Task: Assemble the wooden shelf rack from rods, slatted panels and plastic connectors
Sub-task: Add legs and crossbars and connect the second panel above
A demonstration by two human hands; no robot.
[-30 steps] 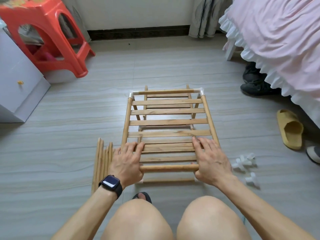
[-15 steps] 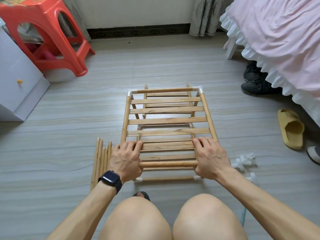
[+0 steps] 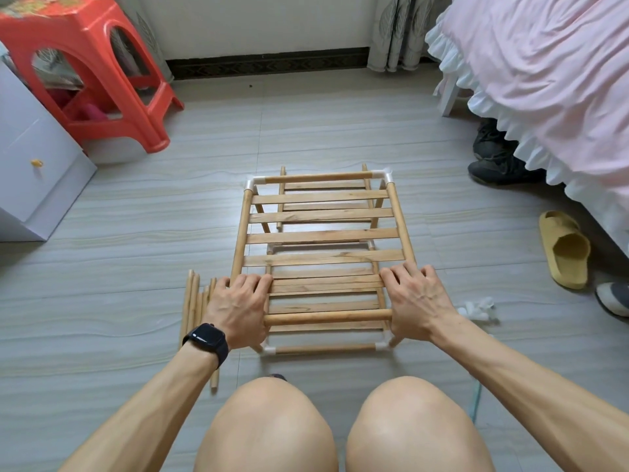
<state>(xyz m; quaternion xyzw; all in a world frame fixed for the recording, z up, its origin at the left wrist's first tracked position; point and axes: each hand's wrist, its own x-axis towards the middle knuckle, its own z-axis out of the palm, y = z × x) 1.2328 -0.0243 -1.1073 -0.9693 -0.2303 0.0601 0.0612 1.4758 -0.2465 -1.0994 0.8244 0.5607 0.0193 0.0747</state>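
Observation:
The wooden shelf rack [image 3: 320, 233] stands on the floor in front of my knees. It has two slatted tiers joined by rods, with white plastic connectors [image 3: 386, 177] at the far corners. My left hand [image 3: 238, 304], with a black watch on its wrist, covers the top tier's near left corner. Its fingers curl over a slat. My right hand [image 3: 415, 301] grips the near right corner the same way. Both thumbs are hidden. The near top rod [image 3: 326, 316] runs between my palms, above the lower front rod [image 3: 323, 349].
Several loose rods [image 3: 194, 311] lie left of the rack, and spare white connectors [image 3: 476, 308] lie to its right. A red stool [image 3: 102, 80] and a white cabinet [image 3: 34, 172] stand at the far left. A bed [image 3: 544, 80], dark shoes [image 3: 497, 161] and a yellow slipper [image 3: 565, 250] are on the right.
My fingers have curled more tightly over the near slats. The gap between the near top rod and the lower front rod looks wider than before.

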